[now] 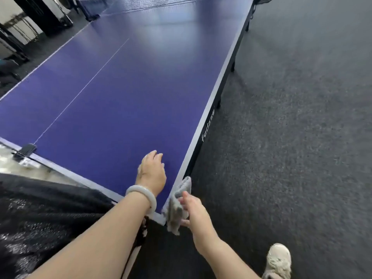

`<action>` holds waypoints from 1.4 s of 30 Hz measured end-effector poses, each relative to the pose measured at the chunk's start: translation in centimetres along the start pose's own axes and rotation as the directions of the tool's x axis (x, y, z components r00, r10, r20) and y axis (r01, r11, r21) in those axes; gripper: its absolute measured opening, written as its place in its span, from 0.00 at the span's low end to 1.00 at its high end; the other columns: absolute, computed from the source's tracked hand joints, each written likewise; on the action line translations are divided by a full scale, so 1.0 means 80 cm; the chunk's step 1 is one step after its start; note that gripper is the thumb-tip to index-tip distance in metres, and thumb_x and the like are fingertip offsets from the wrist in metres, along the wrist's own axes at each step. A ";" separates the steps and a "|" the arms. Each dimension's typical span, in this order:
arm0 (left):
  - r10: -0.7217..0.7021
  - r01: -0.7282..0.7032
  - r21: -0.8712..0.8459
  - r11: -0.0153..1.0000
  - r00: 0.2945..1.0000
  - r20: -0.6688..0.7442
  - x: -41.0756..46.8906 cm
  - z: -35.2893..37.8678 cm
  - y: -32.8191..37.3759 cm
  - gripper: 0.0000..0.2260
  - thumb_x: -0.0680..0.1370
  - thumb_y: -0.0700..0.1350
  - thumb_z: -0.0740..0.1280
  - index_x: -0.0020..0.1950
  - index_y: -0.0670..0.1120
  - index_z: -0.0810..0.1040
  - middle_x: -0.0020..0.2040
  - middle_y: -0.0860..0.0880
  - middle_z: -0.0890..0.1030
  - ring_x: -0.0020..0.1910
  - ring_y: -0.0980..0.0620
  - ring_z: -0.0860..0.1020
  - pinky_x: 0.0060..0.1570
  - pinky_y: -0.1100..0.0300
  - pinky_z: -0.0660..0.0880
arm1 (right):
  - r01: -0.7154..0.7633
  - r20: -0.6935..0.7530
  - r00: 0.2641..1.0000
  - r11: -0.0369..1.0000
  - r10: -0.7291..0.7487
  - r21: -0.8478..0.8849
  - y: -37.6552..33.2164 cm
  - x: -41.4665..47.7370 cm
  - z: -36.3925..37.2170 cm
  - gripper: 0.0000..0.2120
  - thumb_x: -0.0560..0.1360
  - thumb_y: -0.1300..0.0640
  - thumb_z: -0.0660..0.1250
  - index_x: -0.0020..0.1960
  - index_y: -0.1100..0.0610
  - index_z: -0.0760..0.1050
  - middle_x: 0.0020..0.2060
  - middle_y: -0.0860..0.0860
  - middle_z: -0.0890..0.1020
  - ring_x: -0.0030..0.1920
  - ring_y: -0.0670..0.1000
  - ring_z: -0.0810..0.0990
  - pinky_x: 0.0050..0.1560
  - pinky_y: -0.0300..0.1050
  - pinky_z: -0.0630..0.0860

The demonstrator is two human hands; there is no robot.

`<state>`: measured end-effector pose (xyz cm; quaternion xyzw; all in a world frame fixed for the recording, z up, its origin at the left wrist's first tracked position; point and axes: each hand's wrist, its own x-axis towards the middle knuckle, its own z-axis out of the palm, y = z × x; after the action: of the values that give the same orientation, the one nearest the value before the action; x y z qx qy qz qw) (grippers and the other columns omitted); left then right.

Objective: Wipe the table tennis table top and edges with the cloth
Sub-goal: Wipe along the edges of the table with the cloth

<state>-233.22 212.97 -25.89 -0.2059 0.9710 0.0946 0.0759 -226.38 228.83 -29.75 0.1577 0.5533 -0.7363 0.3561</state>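
**A:** Head view, near corner of the blue worktop (120,87). Where is the cloth?

**B:** The grey cloth (178,206) is folded to a pad and pressed flat against the worktop's right side edge (209,109), right at the corner. The right hand (194,208) has it. The fingers (184,196) are curled round the outer face and clamp the pad to the rim, and one loose end hangs just below them.

**A:** And the left hand?

**B:** The left hand (152,172) rests palm-down on the top, just left of the cloth-holding fingers. Its fingers are relaxed, lightly bent, and hold nothing. There is a pale bangle (142,195) at the wrist.

**A:** How will the cloth handle?

**B:** I judge it soft, light and limp. It folds over the rim readily and will bunch or slip if gripped by a corner. It is best held as it is now, folded thick, with the palm behind the middle so pressure spreads along the edge. The worktop looks hard and glossy, so the cloth should glide and needs little force.

**A:** What else is there?

**B:** The net (161,3) is far ahead of the fingers. A small black clip (26,151) sits on the near end rim, well to their left. Dark speckled floor (302,117) lies to their right, with one pale shoe (278,260) behind and below them.

**A:** What step is in hand?

**B:** I judge it to be edge wiping, starting at the corner. The long side rim ahead of the fingers looks not yet done.
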 end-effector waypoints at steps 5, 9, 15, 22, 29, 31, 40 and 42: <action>0.162 -0.153 0.173 0.973 0.986 -0.035 0.067 0.028 -0.003 0.23 0.86 0.49 0.51 0.81 0.49 0.52 0.82 0.50 0.50 0.80 0.50 0.48 0.77 0.52 0.49 | 0.093 -0.220 0.971 0.996 -0.089 0.005 0.042 0.037 0.022 0.07 0.80 0.55 0.66 0.58 0.52 0.74 0.58 0.51 0.77 0.53 0.50 0.80 0.52 0.42 0.80; 0.316 -0.310 0.133 0.941 0.948 -0.028 0.087 0.048 -0.005 0.24 0.85 0.46 0.49 0.81 0.49 0.48 0.82 0.51 0.47 0.80 0.53 0.44 0.78 0.56 0.41 | 0.152 -0.197 0.967 0.987 -0.161 -0.059 0.057 0.046 0.059 0.28 0.82 0.49 0.59 0.77 0.39 0.51 0.75 0.37 0.58 0.75 0.40 0.58 0.77 0.46 0.58; 0.344 -0.354 -0.083 0.931 0.932 -0.115 0.093 0.062 -0.019 0.24 0.83 0.47 0.47 0.80 0.49 0.55 0.80 0.56 0.52 0.79 0.60 0.46 0.79 0.57 0.44 | 0.360 -0.291 0.885 0.931 -0.363 -0.065 -0.032 0.143 0.057 0.34 0.79 0.42 0.57 0.78 0.43 0.42 0.80 0.42 0.50 0.78 0.40 0.48 0.80 0.49 0.50; 0.367 -0.371 -0.023 0.928 0.925 -0.099 0.095 0.064 -0.020 0.24 0.83 0.47 0.47 0.80 0.48 0.54 0.81 0.52 0.52 0.80 0.56 0.47 0.79 0.50 0.48 | 0.417 -0.243 0.876 0.907 -0.416 -0.049 -0.030 0.172 0.046 0.32 0.82 0.40 0.57 0.79 0.36 0.42 0.78 0.39 0.52 0.77 0.41 0.55 0.78 0.50 0.58; 0.374 -0.380 -0.032 0.924 0.920 -0.116 0.098 0.066 -0.017 0.24 0.83 0.46 0.47 0.80 0.47 0.55 0.81 0.52 0.53 0.80 0.55 0.48 0.79 0.50 0.47 | 0.399 -0.320 0.857 0.913 -0.403 -0.080 -0.020 0.156 0.054 0.37 0.77 0.30 0.53 0.79 0.41 0.43 0.75 0.41 0.58 0.76 0.43 0.59 0.77 0.44 0.56; 0.369 -0.375 -0.038 0.926 0.922 -0.114 0.097 0.066 -0.018 0.24 0.83 0.47 0.47 0.80 0.48 0.54 0.81 0.53 0.53 0.80 0.57 0.48 0.79 0.51 0.47 | 0.369 -0.322 0.871 0.927 -0.372 -0.073 -0.074 0.216 0.028 0.35 0.81 0.40 0.56 0.81 0.50 0.46 0.73 0.55 0.62 0.73 0.53 0.65 0.72 0.40 0.61; 0.355 -0.362 -0.052 0.931 0.928 -0.114 0.098 0.066 -0.021 0.24 0.83 0.46 0.47 0.81 0.48 0.55 0.81 0.53 0.53 0.80 0.56 0.48 0.79 0.52 0.46 | 0.414 -0.161 0.896 0.909 -0.415 -0.040 0.029 0.120 0.058 0.35 0.83 0.43 0.56 0.80 0.43 0.38 0.80 0.40 0.46 0.78 0.39 0.46 0.80 0.48 0.48; 0.355 -0.363 -0.056 0.930 0.928 -0.115 0.098 0.067 -0.022 0.24 0.83 0.47 0.47 0.81 0.48 0.55 0.81 0.53 0.53 0.80 0.57 0.48 0.79 0.53 0.45 | 0.401 -0.048 0.910 0.902 -0.412 -0.160 0.076 0.075 0.066 0.36 0.80 0.38 0.53 0.74 0.32 0.28 0.77 0.32 0.36 0.77 0.36 0.36 0.79 0.45 0.42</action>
<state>-239.02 209.49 -32.84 -0.0322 0.9906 0.1332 -0.0005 -225.46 221.04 -35.96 0.0419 0.6407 -0.7446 0.1826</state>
